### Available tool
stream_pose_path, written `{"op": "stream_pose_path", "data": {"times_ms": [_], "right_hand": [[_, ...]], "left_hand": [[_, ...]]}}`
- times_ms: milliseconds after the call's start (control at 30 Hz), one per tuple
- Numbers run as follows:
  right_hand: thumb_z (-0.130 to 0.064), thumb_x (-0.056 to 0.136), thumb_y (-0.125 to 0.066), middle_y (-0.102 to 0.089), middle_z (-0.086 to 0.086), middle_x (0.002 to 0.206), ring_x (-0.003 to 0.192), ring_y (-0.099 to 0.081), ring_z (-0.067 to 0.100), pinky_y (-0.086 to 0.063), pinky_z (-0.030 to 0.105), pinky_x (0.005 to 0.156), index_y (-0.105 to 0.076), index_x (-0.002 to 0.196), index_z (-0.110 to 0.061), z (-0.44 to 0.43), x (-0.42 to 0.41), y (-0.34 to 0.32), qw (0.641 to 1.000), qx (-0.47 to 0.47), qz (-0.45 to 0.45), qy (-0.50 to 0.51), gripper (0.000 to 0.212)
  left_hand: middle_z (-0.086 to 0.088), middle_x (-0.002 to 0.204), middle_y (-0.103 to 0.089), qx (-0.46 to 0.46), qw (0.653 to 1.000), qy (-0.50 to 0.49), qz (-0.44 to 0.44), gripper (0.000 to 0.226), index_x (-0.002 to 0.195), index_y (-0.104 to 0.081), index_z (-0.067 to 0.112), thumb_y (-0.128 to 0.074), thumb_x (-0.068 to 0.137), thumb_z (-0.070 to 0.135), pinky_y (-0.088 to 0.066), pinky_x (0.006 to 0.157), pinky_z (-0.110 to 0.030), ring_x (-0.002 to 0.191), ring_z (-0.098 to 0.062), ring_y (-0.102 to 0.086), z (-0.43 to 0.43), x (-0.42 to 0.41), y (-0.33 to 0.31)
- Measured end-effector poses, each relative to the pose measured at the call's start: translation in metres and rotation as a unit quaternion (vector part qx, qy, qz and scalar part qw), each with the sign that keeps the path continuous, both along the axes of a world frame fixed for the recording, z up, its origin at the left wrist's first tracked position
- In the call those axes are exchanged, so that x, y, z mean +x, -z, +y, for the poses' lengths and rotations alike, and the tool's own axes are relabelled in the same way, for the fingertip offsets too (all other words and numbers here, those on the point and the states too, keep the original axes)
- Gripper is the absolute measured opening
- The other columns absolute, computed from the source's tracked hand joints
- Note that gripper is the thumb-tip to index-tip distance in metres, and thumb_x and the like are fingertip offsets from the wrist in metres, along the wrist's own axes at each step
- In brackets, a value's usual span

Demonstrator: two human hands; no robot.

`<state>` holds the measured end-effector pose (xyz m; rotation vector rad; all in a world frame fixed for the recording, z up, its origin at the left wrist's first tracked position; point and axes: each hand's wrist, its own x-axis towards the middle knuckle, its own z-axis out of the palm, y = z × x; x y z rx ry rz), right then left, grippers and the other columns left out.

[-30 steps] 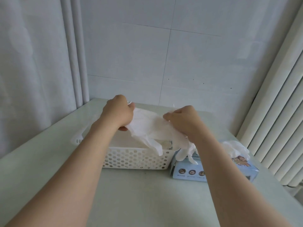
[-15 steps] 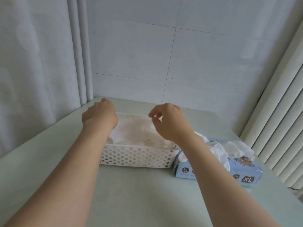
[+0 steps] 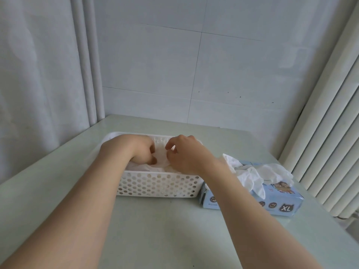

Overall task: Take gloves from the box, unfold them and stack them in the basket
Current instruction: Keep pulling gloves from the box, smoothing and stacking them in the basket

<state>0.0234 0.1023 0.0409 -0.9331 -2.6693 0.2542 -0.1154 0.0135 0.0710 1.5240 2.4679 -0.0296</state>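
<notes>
A white perforated basket [image 3: 155, 184] stands mid-table with white gloves [image 3: 142, 167] lying inside it. My left hand [image 3: 132, 150] is down in the basket, its fingers curled onto the top glove. Close beside it, my right hand [image 3: 186, 155] reaches over the basket's right end and pinches a raised fold of the same glove between thumb and fingertips. To the right of the basket lies the light blue glove box [image 3: 283, 202], marked XL, with crumpled white gloves [image 3: 252, 174] spilling out of its top opening.
The pale green table [image 3: 159, 230] sits in a corner: a white curtain [image 3: 38, 74] hangs on the left, a tiled wall stands behind, and white ribbed slats [image 3: 326, 133] run down the right, close to the box.
The spread glove that both hands held above the basket now lies inside it. Both hands have dropped from above the rim down onto the glove stack.
</notes>
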Motion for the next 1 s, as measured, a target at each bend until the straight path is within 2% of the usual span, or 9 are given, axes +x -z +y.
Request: {"op": "stream_pose_path", "data": {"times_ms": [133,267,333,500,633,733,800,900,1000], "right_hand": [[-0.012,0.092,-0.047,-0.071,0.008,0.095,0.085,-0.067,0.032,-0.060,0.043,0.074,-0.070,0.098,-0.011,-0.002,0.001,-0.004,0.995,0.026,0.084,0.047,0.025],[-0.016,0.096,-0.045,-0.067,0.004,0.089,0.077,-0.062,0.028,-0.044,0.033,0.057,-0.067,0.100,-0.015,-0.001,0.019,-0.018,0.971,0.037,0.211,0.103,0.022],[-0.017,0.095,-0.048,-0.068,0.002,0.085,0.072,-0.060,0.026,-0.037,0.031,0.055,-0.065,0.100,-0.018,0.001,0.034,-0.024,0.960,0.026,0.254,0.111,0.018],[-0.010,0.096,-0.043,-0.064,0.002,0.071,0.063,-0.058,0.020,-0.040,0.033,0.058,-0.062,0.104,-0.016,0.008,0.077,-0.032,0.926,-0.012,0.352,0.134,0.021],[-0.006,0.096,-0.042,-0.055,-0.006,0.057,0.051,-0.049,0.007,-0.035,0.029,0.053,-0.065,0.098,-0.014,0.015,0.113,-0.026,0.917,-0.029,0.365,0.160,0.025],[-0.003,0.094,-0.045,-0.051,-0.010,0.053,0.045,-0.048,0.002,-0.031,0.015,0.045,-0.068,0.089,-0.012,0.014,0.131,-0.014,0.919,-0.043,0.361,0.153,0.025],[-0.004,0.091,-0.050,-0.057,-0.007,0.060,0.053,-0.052,0.003,-0.034,0.014,0.049,-0.068,0.089,-0.014,0.012,0.138,-0.006,0.927,-0.046,0.345,0.143,0.021],[-0.014,0.086,-0.060,-0.068,-0.006,0.079,0.074,-0.062,0.007,-0.045,0.022,0.064,-0.066,0.099,-0.019,0.012,0.147,0.006,0.950,-0.040,0.292,0.105,0.014],[-0.039,0.077,-0.061,-0.070,-0.009,0.089,0.082,-0.064,0.005,-0.049,0.019,0.068,-0.061,0.108,-0.025,0.013,0.155,0.014,0.970,-0.038,0.229,0.069,0.034]], "left_hand": [[-0.007,0.124,-0.069,0.129,0.991,0.018,0.004,0.024,0.120,-0.073,0.015,-0.060,0.103,0.026,-0.052,0.087,-0.036,0.111,-0.028,-0.066,0.009,0.008,-0.001],[0.002,0.105,-0.067,0.252,0.963,0.082,-0.044,0.013,0.100,-0.068,0.025,-0.057,0.103,0.020,-0.048,0.080,-0.032,0.097,-0.022,-0.065,0.020,0.030,-0.003],[0.002,0.100,-0.070,0.301,0.943,0.127,-0.063,0.019,0.088,-0.061,0.031,-0.058,0.101,0.017,-0.048,0.076,-0.030,0.091,-0.019,-0.066,0.024,0.047,-0.004],[0.011,0.095,-0.071,0.341,0.909,0.211,-0.111,0.019,0.089,-0.063,0.031,-0.061,0.098,0.014,-0.044,0.071,-0.017,0.084,0.001,-0.063,0.031,0.088,-0.001],[0.016,0.097,-0.071,0.324,0.905,0.242,-0.132,0.008,0.098,-0.072,0.028,-0.068,0.096,0.021,-0.045,0.072,-0.012,0.087,0.003,-0.064,0.031,0.110,0.002],[0.016,0.104,-0.063,0.280,0.923,0.240,-0.114,0.021,0.106,-0.069,0.031,-0.077,0.088,0.040,-0.050,0.080,-0.023,0.096,-0.004,-0.060,0.029,0.119,0.005],[0.015,0.107,-0.058,0.253,0.937,0.230,-0.074,0.037,0.108,-0.062,0.034,-0.080,0.080,0.050,-0.049,0.089,-0.033,0.103,-0.008,-0.055,0.028,0.123,0.008],[0.017,0.103,-0.060,0.239,0.945,0.221,-0.031,0.042,0.101,-0.059,0.034,-0.083,0.073,0.054,-0.046,0.092,-0.037,0.102,-0.011,-0.056,0.026,0.125,0.008],[0.018,0.095,-0.065,0.225,0.950,0.215,-0.030,0.036,0.091,-0.062,0.035,-0.085,0.068,0.052,-0.045,0.092,-0.037,0.095,-0.006,-0.059,0.025,0.125,0.005]]}}
